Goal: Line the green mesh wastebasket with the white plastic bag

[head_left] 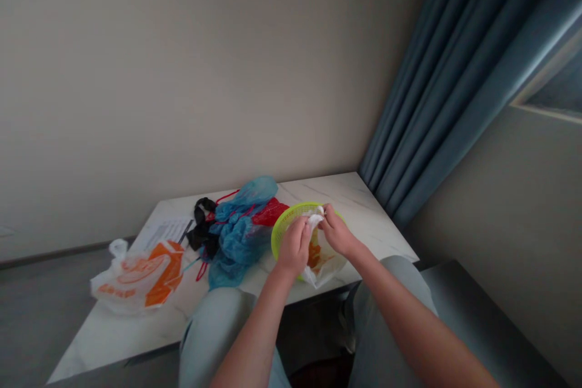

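Observation:
Both hands are closed on the bunched top of a white plastic bag with orange print [328, 265]. My left hand [294, 244] grips its left side, and my right hand [335, 231] pinches the twisted top from the right. The lower part of the bag hangs between my forearms, over the near rim of a yellow-green basket [278, 231]. My hands cover part of the basket, and I cannot tell what it holds. Just left of the basket lies a red plastic bag [270, 212].
Crumpled blue plastic bags [240, 242] and a black bag [202, 233] lie left of the basket. A tied white-and-orange bag [140, 276] sits farther left, beside a printed sheet [159, 231]. The marble-patterned table [359, 206] meets the wall; a blue curtain [427, 85] hangs at right.

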`<state>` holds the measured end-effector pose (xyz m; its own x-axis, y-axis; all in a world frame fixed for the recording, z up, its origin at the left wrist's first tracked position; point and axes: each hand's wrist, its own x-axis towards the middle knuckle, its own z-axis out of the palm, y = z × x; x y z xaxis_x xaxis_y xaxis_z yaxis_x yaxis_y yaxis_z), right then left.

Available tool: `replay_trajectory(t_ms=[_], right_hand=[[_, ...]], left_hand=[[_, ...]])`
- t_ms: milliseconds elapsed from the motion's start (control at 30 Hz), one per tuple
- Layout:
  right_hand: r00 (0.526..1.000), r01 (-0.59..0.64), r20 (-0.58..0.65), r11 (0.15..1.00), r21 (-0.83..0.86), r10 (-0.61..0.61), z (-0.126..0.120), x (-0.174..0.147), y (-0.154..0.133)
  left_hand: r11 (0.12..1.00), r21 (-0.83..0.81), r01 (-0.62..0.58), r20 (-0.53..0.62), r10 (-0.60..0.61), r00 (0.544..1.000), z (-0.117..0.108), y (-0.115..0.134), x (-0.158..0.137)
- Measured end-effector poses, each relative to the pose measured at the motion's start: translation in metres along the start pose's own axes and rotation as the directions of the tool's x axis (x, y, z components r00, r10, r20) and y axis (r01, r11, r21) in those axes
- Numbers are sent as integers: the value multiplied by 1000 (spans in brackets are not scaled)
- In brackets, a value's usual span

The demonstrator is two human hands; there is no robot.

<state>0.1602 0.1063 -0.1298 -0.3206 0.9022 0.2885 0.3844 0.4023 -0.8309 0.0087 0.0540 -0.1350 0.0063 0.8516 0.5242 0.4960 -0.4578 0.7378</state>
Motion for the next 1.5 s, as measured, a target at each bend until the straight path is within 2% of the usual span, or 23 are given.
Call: replay_trajectory(t_ms=[100,200,267,333,433,600,733,800,900,967,1067,1167,1267,1333,1433,1500], right_hand=[[995,90,32,996,15,-91,5,-2,1],[988,130,72,990,54,-134,8,-4,0],[975,165,142,984,69,-173,8,-5,-2],[940,226,242,971,82,-239,6,-5,-6],[902,268,338,962,47,-268,0,-5,-12],[925,222,313,975,15,-215,-3,-3,-17],[959,167,232,986,-10,-160,7,-2,-11],[977,108,183,993,39,-113,14,-1,-7],[999,-13,51,982,189,4,22,3,-4],[995,-86,-23,950,299,97,24,6,-4],[982,-158,-30,891,427,188,26,9,-4],[980,-177,1,860,479,201,29,9,-3],[985,-161,20,886,436,169,30,7,-2],[994,-106,35,926,361,100,26,6,-3],[992,92,80,992,90,-99,17,5,-4],[965,239,140,964,-119,-222,10,7,-4]], left_hand=[[999,6,-47,51,46,998,3,1,1],[999,-9,-53,38,53,998,6,-1,-1],[1000,-17,-3,-17,2,1000,7,-4,-4],[998,-27,63,-74,-65,995,7,-9,-5],[987,-12,162,-91,-163,982,6,-13,-6],[973,62,221,-71,-217,974,-1,-11,-2],[961,-41,275,-69,-277,958,-3,-6,2],[957,-52,284,-98,-288,953,-3,-6,2],[970,1,243,-151,-240,959,-2,-6,1],[982,30,185,-149,-179,973,-2,-7,0],[991,82,104,-86,-97,992,-1,-8,-2],[989,126,78,-56,-72,996,0,-9,-3],[988,150,34,-39,-28,999,-2,-10,-3],[984,176,20,-60,-9,998,-4,-11,-2],[981,174,83,-144,-58,988,-10,-14,1],[981,145,132,-167,-107,980,-13,-16,2]])
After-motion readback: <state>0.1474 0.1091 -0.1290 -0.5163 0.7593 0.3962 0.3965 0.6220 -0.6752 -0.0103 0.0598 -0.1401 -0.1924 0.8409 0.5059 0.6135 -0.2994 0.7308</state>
